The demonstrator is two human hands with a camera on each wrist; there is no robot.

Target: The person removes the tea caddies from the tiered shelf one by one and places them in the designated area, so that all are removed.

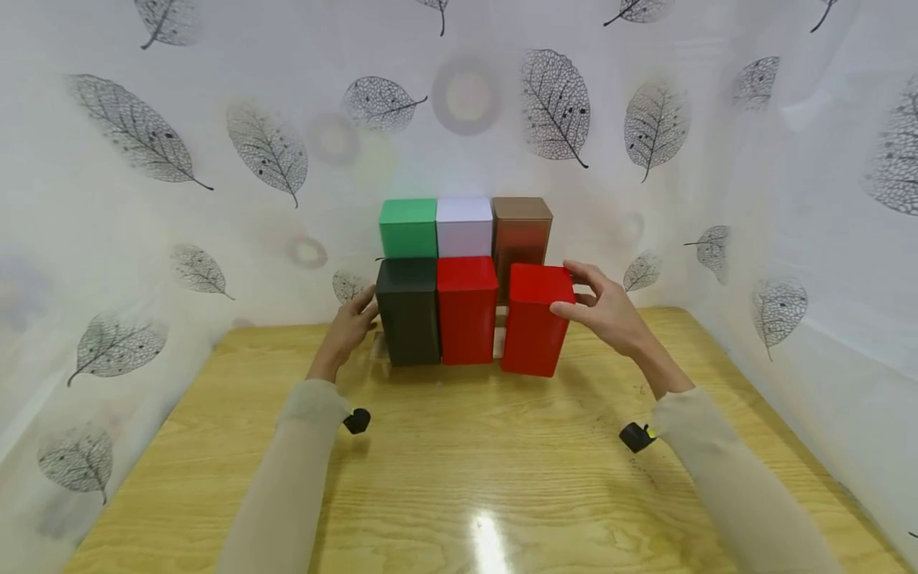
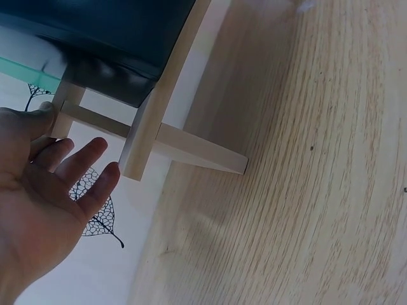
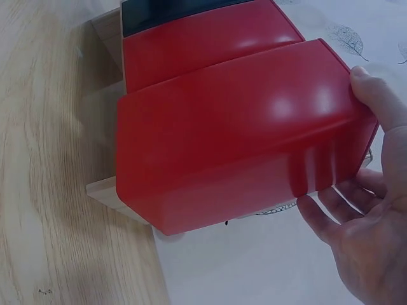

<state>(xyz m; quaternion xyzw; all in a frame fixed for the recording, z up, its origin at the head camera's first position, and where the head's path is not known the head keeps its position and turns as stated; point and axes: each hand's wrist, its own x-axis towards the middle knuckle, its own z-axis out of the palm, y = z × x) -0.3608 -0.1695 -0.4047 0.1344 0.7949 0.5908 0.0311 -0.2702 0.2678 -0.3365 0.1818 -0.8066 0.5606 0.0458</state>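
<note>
Holding the tilted red box (image 1: 538, 323)

From my far seat I watch the right hand (image 1: 606, 311) grip its top, thumb on one side, fingers on the other. The box is in front of the brown box (image 1: 522, 239), at the row's right end. The left hand (image 1: 351, 323) pinches the wooden stand (image 2: 141, 146), other fingers spread. If it leans more, the smooth box could slip or bump the middle red box (image 1: 468, 319).
</note>
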